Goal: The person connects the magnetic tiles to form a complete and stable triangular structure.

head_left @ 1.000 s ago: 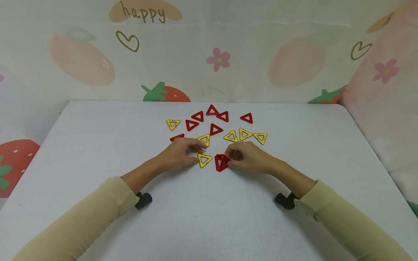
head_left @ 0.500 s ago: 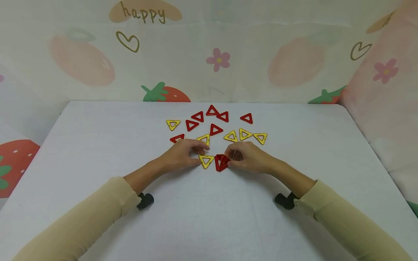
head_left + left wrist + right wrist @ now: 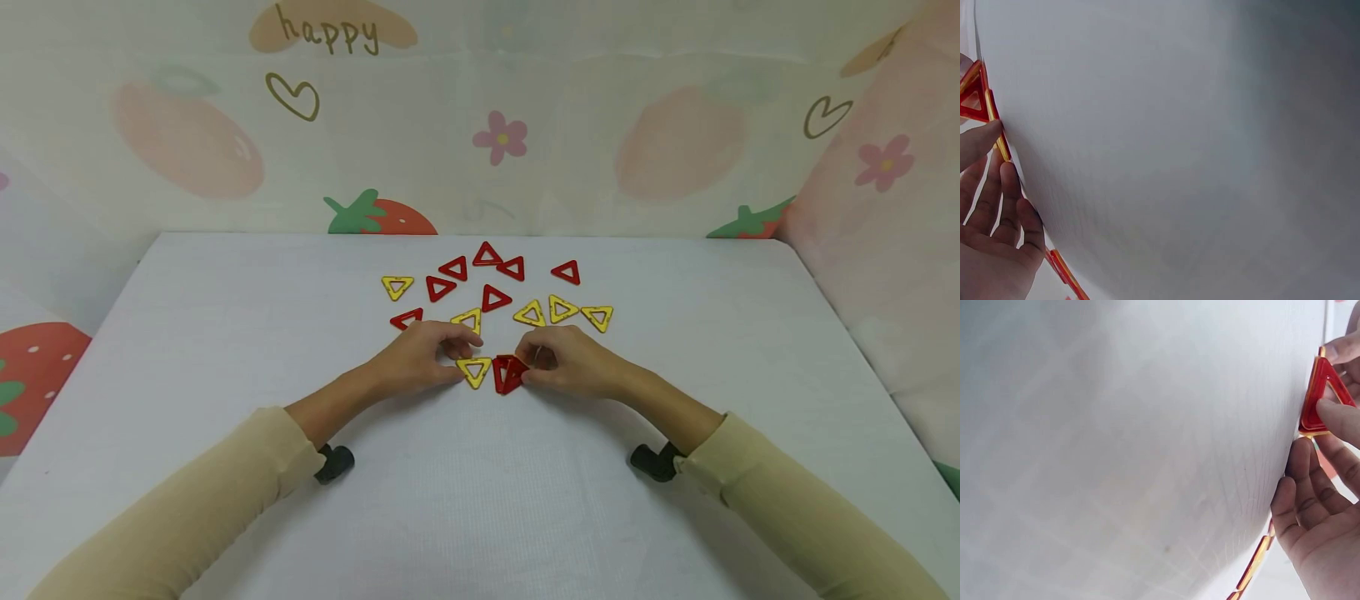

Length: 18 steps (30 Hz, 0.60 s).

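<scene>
Scanning the white bench (image 3: 225, 350) from the left: a loose red triangle (image 3: 415, 313) lies just beyond your left hand (image 3: 412, 360), partly hidden, probably set back to leave working room. That hand's grip is clamped on a yellow triangle (image 3: 476, 382) at its left end, which leaves its right end exposed; likely a steadying hold. Just right of it sit the red pieces (image 3: 513, 373), leaning up at a tilt; contact with the yellow, cannot tell. Your right hand (image 3: 573, 360) has its grip clamped on them, thumb against one face, presumably because tilted pieces need support. Farther back, loose yellow triangles (image 3: 597, 309) lie within easy reach.
</scene>
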{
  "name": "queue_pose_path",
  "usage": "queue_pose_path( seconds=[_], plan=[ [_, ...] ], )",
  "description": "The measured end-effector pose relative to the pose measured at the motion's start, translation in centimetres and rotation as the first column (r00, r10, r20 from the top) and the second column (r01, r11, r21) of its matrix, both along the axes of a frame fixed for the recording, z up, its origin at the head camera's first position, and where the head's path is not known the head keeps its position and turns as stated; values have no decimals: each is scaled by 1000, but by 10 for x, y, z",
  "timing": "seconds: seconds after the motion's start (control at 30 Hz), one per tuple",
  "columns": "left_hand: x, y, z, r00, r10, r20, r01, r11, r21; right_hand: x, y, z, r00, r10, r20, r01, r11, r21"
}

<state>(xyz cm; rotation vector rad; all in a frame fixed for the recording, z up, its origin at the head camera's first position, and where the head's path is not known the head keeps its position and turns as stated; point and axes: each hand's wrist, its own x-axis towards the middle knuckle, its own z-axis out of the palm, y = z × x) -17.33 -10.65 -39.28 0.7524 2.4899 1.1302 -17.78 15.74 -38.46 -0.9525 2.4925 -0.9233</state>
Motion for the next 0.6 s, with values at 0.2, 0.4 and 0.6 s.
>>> queue_pose_path(
  seconds=[0.2,0.4,0.6],
  plan=[
    [2,1,1,1000,-3,-18,3,1000,1,0,0,0,1000,3,-7,-3,1000,0],
    [2,3,-2,1000,-10,-26,9,1000,-10,0,-1,-1,1000,0,-2,0,1000,4],
    [2,4,-2,1000,-8,-28,8,1000,-14,0,0,-2,1000,4,-13,-4,1000,-3]
  ],
)
